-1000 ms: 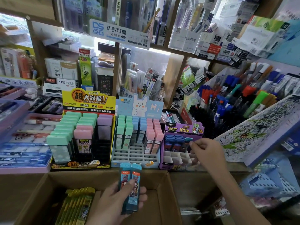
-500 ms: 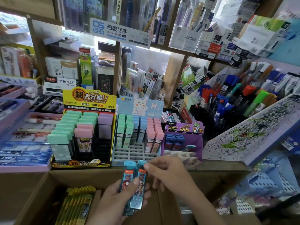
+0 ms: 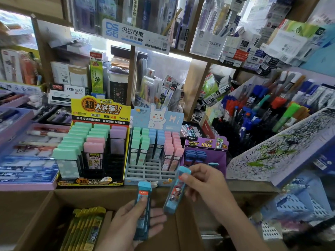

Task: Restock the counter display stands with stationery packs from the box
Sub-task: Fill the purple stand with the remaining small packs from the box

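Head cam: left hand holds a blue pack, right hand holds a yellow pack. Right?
No. The head view shows the right hand pinching a blue pack too; the yellow packs lie in the box. The left hand holds the other blue pack.

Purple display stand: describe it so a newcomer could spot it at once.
Behind the cardboard box, three display stands sit in a row. The purple display stand is the rightmost, beside the pale blue rabbit stand and above the right hand. Only it has a purple header reading 100 and dark blue packs inside.
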Motion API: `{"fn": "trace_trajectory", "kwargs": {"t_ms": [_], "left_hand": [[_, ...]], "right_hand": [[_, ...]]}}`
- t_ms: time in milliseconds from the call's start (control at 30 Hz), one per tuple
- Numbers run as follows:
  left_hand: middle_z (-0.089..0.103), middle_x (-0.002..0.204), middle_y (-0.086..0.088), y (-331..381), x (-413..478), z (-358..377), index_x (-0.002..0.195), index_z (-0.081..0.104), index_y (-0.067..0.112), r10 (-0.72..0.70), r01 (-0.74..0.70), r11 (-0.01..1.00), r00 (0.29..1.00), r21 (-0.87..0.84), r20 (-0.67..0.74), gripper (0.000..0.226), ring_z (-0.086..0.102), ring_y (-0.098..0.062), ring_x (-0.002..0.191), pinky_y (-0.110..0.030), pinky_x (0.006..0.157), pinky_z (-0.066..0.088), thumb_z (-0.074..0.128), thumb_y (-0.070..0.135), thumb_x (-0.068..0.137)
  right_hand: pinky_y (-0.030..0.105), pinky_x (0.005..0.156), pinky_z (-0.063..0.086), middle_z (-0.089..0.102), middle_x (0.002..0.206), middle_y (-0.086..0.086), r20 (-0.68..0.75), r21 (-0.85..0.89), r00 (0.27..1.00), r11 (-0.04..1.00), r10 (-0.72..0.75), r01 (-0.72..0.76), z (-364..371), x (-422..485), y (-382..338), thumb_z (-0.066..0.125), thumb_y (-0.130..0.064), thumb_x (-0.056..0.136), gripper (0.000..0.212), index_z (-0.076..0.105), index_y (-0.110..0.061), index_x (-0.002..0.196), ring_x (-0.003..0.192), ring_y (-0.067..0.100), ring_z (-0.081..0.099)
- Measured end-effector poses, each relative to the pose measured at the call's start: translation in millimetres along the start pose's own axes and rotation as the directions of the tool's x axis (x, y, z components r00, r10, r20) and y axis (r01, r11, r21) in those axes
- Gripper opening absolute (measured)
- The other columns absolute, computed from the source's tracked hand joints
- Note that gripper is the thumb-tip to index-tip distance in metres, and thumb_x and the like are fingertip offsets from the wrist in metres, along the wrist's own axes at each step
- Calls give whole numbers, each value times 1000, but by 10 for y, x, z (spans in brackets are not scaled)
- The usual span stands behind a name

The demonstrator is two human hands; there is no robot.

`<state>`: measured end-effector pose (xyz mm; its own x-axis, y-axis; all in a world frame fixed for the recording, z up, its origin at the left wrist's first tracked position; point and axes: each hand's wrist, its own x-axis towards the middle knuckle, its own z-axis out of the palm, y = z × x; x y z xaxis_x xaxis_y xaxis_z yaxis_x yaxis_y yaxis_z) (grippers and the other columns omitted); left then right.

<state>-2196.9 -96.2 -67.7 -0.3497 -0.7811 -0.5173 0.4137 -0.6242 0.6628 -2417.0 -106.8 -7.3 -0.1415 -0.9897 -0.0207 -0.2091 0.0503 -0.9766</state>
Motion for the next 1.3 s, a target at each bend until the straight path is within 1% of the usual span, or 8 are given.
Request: {"fn": "trace_trajectory", "kwargs": {"t_ms": [133, 233, 333, 633, 833, 1000, 1100, 1300], "left_hand": [[74, 92, -33, 15, 24, -28, 111, 68, -6, -21, 20, 999, 1000, -26, -12, 50, 74, -40, 71, -39, 58, 59, 73, 25, 72], [75, 95, -32, 13, 15, -33, 109, 70, -3, -14, 14, 1000, 1000, 0, -15, 48, 76, -40, 73, -39, 56, 60, 73, 25, 70], [74, 95, -33, 23, -7, -19, 108, 71, -3, -17, 17, 1000, 1000, 0, -17, 47, 76, -39, 71, -39, 56, 60, 74, 24, 69], [74, 92, -33, 46, -56, 30, 107, 70, -6, -38, 39, 999, 998, 31, -50, 26, 75, -37, 66, -41, 55, 62, 67, 15, 94], [75, 92, -32, 61, -57, 22, 106, 71, -6, -52, 54, 998, 996, 31, -71, 24, 75, -37, 65, -40, 55, 62, 65, 15, 95], [75, 92, -32, 54, -42, 23, 106, 71, -6, -61, 64, 997, 995, 32, -74, 22, 75, -38, 67, -43, 60, 63, 64, 12, 96], [75, 93, -33, 41, -30, 17, 107, 71, -6, -62, 66, 997, 995, 37, -80, 22, 75, -39, 72, -46, 67, 61, 64, 11, 95], [76, 92, -30, 20, -10, -2, 107, 71, -3, -45, 50, 997, 996, 59, -77, 21, 77, -38, 70, -41, 58, 63, 65, 12, 95]], "right_hand": [[22, 49, 54, 77, 82, 10, -148, -119, 983, 989, -109, 91, -353, -10, -105, 77, -10, 87, 13, 72, -11, 98, 60, 20, 70], [24, 50, 57, 77, 77, 6, -219, -250, 952, 955, -215, 159, -644, -2, -151, 75, -6, 88, 13, 74, -14, 97, 59, 21, 71], [24, 54, 60, 76, 74, 7, -258, -272, 922, 938, -288, 217, -865, 27, -176, 74, -6, 88, 12, 75, -16, 96, 60, 23, 72], [22, 68, 62, 79, 83, -1, -274, -321, 889, 906, -366, 274, -1036, 249, -92, 72, 0, 91, 20, 74, -20, 94, 75, 16, 77], [16, 67, 60, 79, 83, -9, -251, -380, 897, 889, -364, 255, -983, 389, -37, 69, 3, 93, 26, 72, -23, 96, 73, 10, 76], [14, 67, 58, 78, 84, -5, -274, -442, 909, 881, -314, 171, -901, 468, 75, 63, -1, 98, 22, 73, -12, 113, 73, 5, 76], [17, 66, 60, 78, 86, -1, -300, -493, 907, 862, -294, 117, -818, 479, 168, 65, -3, 97, 22, 73, -7, 117, 71, 4, 75], [25, 62, 63, 76, 83, -1, -377, -534, 874, 843, -305, 64, -713, 492, 207, 70, -7, 96, 15, 74, -6, 110, 63, 5, 73]]}}
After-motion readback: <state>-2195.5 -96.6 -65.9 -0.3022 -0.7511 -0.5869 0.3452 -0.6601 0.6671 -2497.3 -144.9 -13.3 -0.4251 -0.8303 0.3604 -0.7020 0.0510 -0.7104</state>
